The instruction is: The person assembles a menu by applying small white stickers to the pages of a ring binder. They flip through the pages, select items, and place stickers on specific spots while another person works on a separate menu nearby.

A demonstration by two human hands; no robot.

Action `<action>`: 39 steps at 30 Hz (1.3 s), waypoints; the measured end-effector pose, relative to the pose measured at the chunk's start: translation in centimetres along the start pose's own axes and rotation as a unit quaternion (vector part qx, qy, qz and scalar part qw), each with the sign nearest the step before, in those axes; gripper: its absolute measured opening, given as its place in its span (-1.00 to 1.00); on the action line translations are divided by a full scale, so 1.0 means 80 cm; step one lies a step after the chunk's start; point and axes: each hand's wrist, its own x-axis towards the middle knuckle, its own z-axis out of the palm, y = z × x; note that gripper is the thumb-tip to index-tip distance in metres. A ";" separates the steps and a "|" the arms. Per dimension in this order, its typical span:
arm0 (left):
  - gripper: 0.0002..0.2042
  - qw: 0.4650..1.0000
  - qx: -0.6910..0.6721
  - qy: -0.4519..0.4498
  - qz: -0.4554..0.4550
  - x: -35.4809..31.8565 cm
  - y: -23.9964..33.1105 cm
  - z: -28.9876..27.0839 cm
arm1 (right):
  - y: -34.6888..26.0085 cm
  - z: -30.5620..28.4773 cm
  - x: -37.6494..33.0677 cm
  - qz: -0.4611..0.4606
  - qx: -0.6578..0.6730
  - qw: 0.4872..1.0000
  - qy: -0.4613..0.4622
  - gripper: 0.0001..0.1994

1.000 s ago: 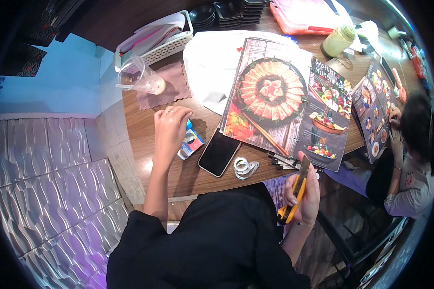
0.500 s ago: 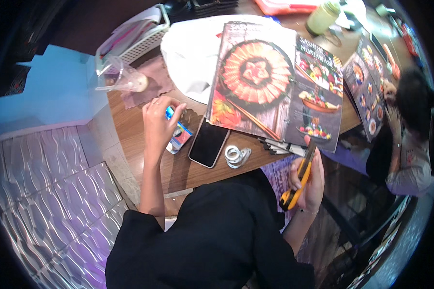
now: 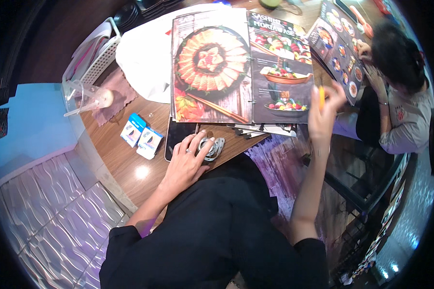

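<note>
My left hand [image 3: 187, 158], fingers apart, reaches over the table and touches the left side of a small bundle of white-grey tape rolls [image 3: 217, 149]. Beside it a dark phone [image 3: 173, 137] lies partly under the open menu [image 3: 211, 103]. My right hand [image 3: 323, 113] is raised near the menu's right edge, closed around a yellow utility knife [image 3: 321, 98]; most of the knife is hidden by the fingers. Two small blue-and-white packets [image 3: 149, 143] lie left of the phone.
A clear plastic cup [image 3: 89, 98] lies tipped on a brown cloth [image 3: 115, 94]. Behind it stands a white basket [image 3: 101, 55] with papers. White sheeting [image 3: 144, 58] spreads behind the menu. At right, a person [image 3: 405, 106] sits by another menu [image 3: 335, 48].
My left hand has let go of a blue-and-white packet and moved right to the tape rolls. My right hand, with the utility knife, has risen farther over the table's right side. The view has shifted.
</note>
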 end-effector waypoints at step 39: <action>-0.48 0.652 -0.747 -0.127 -0.026 0.095 0.054 -0.037 | -0.095 -0.023 -0.121 0.230 0.453 0.834 -0.216 -0.39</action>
